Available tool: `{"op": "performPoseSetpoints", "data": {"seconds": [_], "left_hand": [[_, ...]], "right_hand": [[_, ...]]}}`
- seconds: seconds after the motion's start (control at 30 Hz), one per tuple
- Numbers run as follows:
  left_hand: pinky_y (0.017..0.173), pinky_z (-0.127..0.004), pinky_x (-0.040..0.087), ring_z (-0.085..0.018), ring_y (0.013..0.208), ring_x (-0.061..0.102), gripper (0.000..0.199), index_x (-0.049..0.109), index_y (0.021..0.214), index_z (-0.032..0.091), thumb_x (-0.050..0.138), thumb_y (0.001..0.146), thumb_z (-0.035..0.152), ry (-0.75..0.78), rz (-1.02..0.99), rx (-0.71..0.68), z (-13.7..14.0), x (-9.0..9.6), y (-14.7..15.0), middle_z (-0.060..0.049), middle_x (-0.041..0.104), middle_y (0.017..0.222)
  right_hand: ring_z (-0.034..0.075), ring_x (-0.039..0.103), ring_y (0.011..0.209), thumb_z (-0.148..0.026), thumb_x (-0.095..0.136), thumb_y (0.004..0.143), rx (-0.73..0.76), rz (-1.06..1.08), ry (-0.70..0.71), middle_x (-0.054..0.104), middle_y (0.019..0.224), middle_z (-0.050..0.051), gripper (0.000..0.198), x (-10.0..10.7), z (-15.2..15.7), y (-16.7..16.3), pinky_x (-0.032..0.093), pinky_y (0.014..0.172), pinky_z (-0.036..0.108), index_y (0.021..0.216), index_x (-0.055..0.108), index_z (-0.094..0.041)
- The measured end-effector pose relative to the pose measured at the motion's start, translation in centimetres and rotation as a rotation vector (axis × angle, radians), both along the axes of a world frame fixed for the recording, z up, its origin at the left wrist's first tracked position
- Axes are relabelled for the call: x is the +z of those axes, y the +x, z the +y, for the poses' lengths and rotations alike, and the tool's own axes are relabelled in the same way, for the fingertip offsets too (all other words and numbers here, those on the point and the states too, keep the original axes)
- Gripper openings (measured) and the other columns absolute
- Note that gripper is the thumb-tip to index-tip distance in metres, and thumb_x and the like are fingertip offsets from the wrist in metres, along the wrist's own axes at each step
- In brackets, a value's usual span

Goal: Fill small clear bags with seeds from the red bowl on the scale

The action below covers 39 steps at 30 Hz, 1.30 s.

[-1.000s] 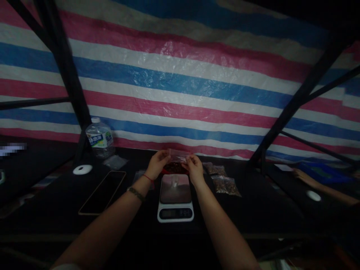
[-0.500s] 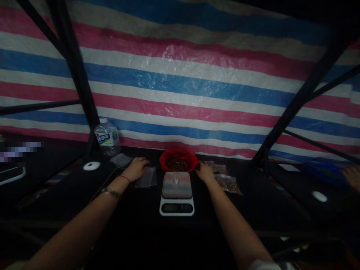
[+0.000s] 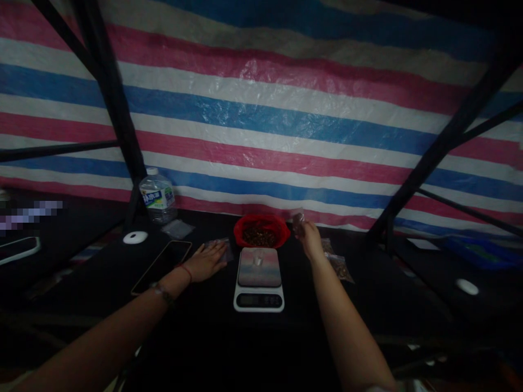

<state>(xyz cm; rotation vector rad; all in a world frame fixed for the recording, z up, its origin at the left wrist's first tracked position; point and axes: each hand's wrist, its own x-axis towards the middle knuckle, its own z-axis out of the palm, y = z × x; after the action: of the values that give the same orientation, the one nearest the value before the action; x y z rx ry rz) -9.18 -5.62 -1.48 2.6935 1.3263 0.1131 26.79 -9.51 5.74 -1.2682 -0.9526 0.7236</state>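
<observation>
At the left of the dark counter (image 3: 196, 326) stand a water bottle (image 3: 157, 197) and a phone (image 3: 162, 265). The left hand (image 3: 207, 261) lies flat and open on an empty clear bag (image 3: 223, 248), just beside the scale (image 3: 259, 279). Behind the scale is a red bowl (image 3: 261, 231) of brown pieces, and to its right the right hand (image 3: 309, 240) has its grip closed on a small filled bag (image 3: 298, 220), raised above other filled bags (image 3: 337, 265).

We cannot read the display of the scale (image 3: 259, 300); it is too dim. The left hand (image 3: 208, 261) covers most of the clear bag (image 3: 223, 247) beneath it. We cannot identify the small item pinched in the right hand (image 3: 310, 242). A blurred patch (image 3: 30, 213) masks something at left. Both forearms are cut off by the lower edge.
</observation>
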Motion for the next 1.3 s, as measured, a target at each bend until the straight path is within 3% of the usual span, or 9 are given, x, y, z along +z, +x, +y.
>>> {"op": "performPoseSetpoints", "data": {"seconds": [0.13,0.2,0.3,0.37,0.43,0.57,0.93,1.13,1.3], "left_hand": [[0.110,-0.055,0.018,-0.033,0.141,0.017,0.060,0.037,0.141,0.019,0.035,0.090,0.051,0.132,-0.323,0.035,-1.4,4.8,1.0,-0.011,0.021,0.153],[0.108,-0.047,0.030,-0.028,0.132,0.036,0.057,0.048,0.133,0.017,0.039,0.089,0.051,0.103,-0.629,-0.009,-2.9,8.0,2.3,-0.013,0.040,0.144],[0.077,-0.034,0.052,-0.021,0.092,0.063,0.052,0.053,0.123,0.016,0.042,0.087,0.051,-0.279,-0.967,-0.048,-5.5,11.8,4.4,-0.011,0.064,0.112],[0.057,-0.025,0.048,-0.015,0.065,0.061,0.043,0.062,0.103,0.013,0.051,0.083,0.049,-0.466,-0.981,-0.073,-7.0,13.1,5.4,-0.006,0.067,0.083],[0.049,-0.021,0.042,-0.010,0.053,0.054,0.035,0.062,0.085,0.013,0.056,0.080,0.046,-0.578,-0.993,-0.067,-8.0,13.4,5.8,-0.002,0.063,0.067],[0.047,-0.020,0.041,-0.010,0.053,0.055,0.029,0.060,0.078,0.014,0.063,0.073,0.042,-0.718,-1.012,-0.062,-9.1,13.1,6.0,-0.002,0.064,0.070],[0.043,-0.019,0.039,-0.010,0.048,0.053,0.030,0.058,0.073,0.014,0.059,0.075,0.044,-0.717,-0.949,-0.043,-11.3,13.0,5.9,0.000,0.060,0.060],[0.047,-0.020,0.039,-0.010,0.049,0.053,0.034,0.058,0.067,0.014,0.056,0.077,0.047,-0.704,-1.127,0.011,-13.0,13.0,6.5,-0.001,0.060,0.056],[0.053,-0.020,0.039,-0.010,0.055,0.051,0.030,0.063,0.062,0.013,0.062,0.074,0.041,-0.594,-1.096,-0.097,-13.8,12.6,7.5,-0.001,0.059,0.059]], "right_hand": [[0.013,0.064,0.067,-0.035,0.076,0.061,0.273,0.233,0.048,0.065,0.083,-0.001,0.039,2.0,-2.8,-4.2,0.045,0.051,0.019,0.093,0.057,-0.021],[0.011,0.061,0.058,-0.034,0.076,0.064,0.424,0.176,-0.009,0.064,0.078,-0.001,0.040,2.7,-4.4,-6.1,0.037,0.041,0.016,0.097,0.059,-0.021],[0.008,0.053,0.046,-0.033,0.076,0.065,0.606,0.090,-0.045,0.062,0.070,-0.002,0.041,3.3,-6.3,-8.0,0.030,0.033,0.015,0.100,0.059,-0.019],[0.007,0.052,0.044,-0.033,0.076,0.066,0.664,0.093,-0.062,0.060,0.067,-0.003,0.040,3.6,-7.1,-8.7,0.027,0.032,0.014,0.099,0.058,-0.019],[0.007,0.052,0.042,-0.034,0.075,0.066,0.665,0.123,-0.075,0.060,0.065,-0.003,0.039,3.8,-7.5,-9.0,0.023,0.031,0.014,0.098,0.058,-0.019],[0.005,0.048,0.040,-0.035,0.074,0.067,0.579,0.174,-0.064,0.059,0.069,-0.003,0.036,4.0,-8.1,-9.2,0.023,0.030,0.014,0.096,0.059,-0.019],[0.005,0.043,0.042,-0.038,0.071,0.070,0.614,0.028,-0.088,0.057,0.070,-0.003,0.037,4.5,-9.8,-9.3,0.032,0.037,0.018,0.100,0.061,-0.020],[0.015,0.056,0.076,-0.034,0.067,0.073,0.167,-0.334,0.151,0.062,0.090,0.004,0.026,4.1,-10.9,-10.5,0.043,0.061,0.024,0.094,0.061,-0.020],[0.013,0.051,0.061,-0.037,0.072,0.069,0.480,-0.562,0.109,0.058,0.068,-0.001,0.023,5.3,-14.1,-12.2,0.038,0.055,0.023,0.074,0.058,-0.019]]}}
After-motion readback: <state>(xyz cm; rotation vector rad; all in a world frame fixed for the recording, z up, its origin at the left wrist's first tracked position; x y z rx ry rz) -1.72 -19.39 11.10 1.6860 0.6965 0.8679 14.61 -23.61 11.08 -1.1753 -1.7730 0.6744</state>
